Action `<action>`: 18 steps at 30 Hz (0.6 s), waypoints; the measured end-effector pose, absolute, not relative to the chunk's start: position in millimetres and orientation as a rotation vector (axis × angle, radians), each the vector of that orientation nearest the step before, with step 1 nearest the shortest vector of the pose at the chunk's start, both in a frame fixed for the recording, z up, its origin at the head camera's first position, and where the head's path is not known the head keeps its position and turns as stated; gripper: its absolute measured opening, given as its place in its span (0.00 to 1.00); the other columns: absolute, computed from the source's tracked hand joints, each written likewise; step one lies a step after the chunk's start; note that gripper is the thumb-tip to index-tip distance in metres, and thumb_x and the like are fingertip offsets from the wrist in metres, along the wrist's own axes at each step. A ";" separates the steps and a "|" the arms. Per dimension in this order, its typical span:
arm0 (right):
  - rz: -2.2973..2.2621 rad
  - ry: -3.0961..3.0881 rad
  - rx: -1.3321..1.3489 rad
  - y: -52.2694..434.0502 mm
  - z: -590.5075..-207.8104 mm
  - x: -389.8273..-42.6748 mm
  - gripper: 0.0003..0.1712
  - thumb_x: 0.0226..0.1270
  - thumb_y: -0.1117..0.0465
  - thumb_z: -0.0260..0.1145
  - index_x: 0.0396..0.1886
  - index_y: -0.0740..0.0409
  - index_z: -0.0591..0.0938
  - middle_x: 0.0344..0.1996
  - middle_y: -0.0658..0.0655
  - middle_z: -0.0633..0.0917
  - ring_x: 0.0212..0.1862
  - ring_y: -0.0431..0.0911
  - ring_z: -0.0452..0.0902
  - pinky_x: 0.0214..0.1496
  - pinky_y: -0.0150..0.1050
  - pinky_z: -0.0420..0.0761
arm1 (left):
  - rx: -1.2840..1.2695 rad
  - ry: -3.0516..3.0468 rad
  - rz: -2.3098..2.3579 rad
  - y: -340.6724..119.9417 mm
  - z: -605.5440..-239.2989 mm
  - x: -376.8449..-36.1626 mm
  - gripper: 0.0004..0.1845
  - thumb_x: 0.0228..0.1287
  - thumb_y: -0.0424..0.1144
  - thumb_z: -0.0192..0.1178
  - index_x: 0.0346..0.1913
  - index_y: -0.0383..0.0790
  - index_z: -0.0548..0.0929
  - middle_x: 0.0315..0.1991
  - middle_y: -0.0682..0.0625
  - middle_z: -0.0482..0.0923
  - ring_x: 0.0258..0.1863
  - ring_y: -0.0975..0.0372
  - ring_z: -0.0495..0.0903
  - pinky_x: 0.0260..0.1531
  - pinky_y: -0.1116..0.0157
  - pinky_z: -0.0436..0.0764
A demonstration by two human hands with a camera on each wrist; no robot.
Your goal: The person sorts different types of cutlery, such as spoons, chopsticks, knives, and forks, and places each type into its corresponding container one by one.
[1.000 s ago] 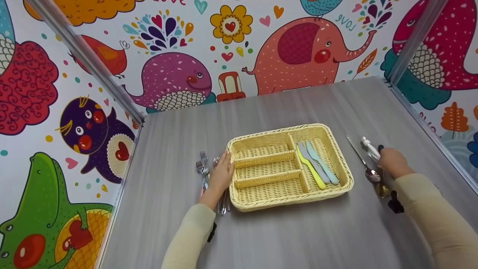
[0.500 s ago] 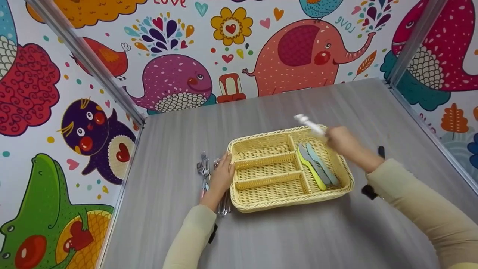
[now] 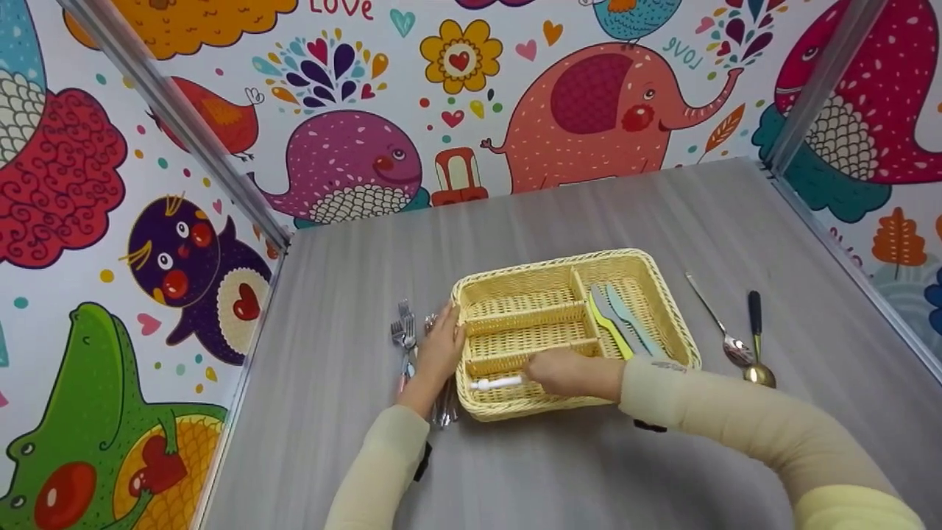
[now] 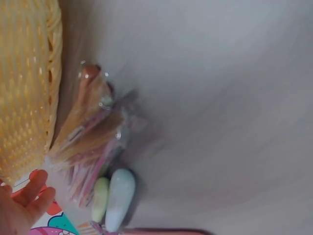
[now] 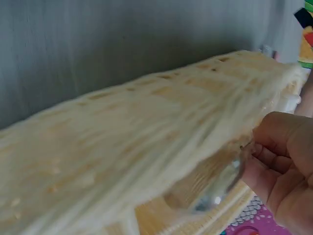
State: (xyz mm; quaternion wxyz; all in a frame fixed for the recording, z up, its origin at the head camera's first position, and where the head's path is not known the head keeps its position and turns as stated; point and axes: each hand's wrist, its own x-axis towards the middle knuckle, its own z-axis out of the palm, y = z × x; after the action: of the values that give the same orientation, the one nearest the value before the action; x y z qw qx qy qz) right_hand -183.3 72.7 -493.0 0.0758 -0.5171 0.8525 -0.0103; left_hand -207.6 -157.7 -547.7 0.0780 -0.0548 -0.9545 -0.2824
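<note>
A pale wicker basket (image 3: 548,262) with several compartments stands mid-table. My right hand (image 3: 567,373) reaches into its near left compartment, gripping a white-handled spoon (image 3: 497,383); the handle points left. In the right wrist view the shiny spoon bowl (image 5: 220,188) sticks out below the fingers of my right hand (image 5: 286,164). On the basket's left rim rests my left hand (image 3: 440,350), its fingers extended along the outside. The long right compartment holds a yellow knife (image 3: 609,324), a grey knife (image 3: 606,303) and a light blue knife (image 3: 631,320), partly behind the right forearm.
Left of the basket lie several forks (image 3: 403,335) and cutlery in clear wrapping (image 4: 93,125), partly behind the left hand. To the right are a long-handled metal spoon (image 3: 736,350) and a black-handled ladle (image 3: 759,375). Printed walls (image 3: 353,154) edge the table behind and at the sides.
My right hand has carried the white-handled spoon from the table's right side, over the basket, and down into the near left compartment. My left hand has stayed at the rim.
</note>
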 end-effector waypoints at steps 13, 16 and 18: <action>-0.100 2.312 -1.375 61.8 -518.4 -197.6 0.19 0.65 0.63 0.58 0.14 0.54 0.65 0.14 0.48 0.65 0.20 0.39 0.55 0.24 0.31 0.58 | -0.173 -2.877 -0.825 -159.6 -544.6 -205.3 0.24 0.68 0.42 0.47 0.64 0.37 0.66 0.66 0.43 0.61 0.58 0.45 0.69 0.52 0.49 0.72; -0.099 2.296 -1.350 58.9 -520.2 -198.9 0.21 0.67 0.63 0.56 0.14 0.52 0.60 0.15 0.47 0.59 0.21 0.39 0.53 0.25 0.32 0.56 | -0.160 -2.876 -0.835 -161.1 -544.6 -205.1 0.24 0.68 0.43 0.46 0.65 0.38 0.66 0.67 0.43 0.61 0.59 0.45 0.68 0.52 0.49 0.72; -0.105 2.288 -1.349 58.8 -519.8 -199.5 0.21 0.67 0.63 0.56 0.15 0.53 0.61 0.15 0.47 0.59 0.21 0.39 0.53 0.25 0.32 0.57 | -0.156 -2.873 -0.848 -161.5 -545.0 -205.2 0.25 0.68 0.44 0.46 0.65 0.38 0.65 0.67 0.44 0.60 0.59 0.45 0.68 0.52 0.49 0.72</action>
State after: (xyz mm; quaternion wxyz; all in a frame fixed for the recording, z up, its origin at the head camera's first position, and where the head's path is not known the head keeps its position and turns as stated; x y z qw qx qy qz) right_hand -199.5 58.8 -519.8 0.2394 -0.4928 0.8357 -0.0383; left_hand -205.2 -161.5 -545.0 0.0709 -0.0520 -0.9553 -0.2821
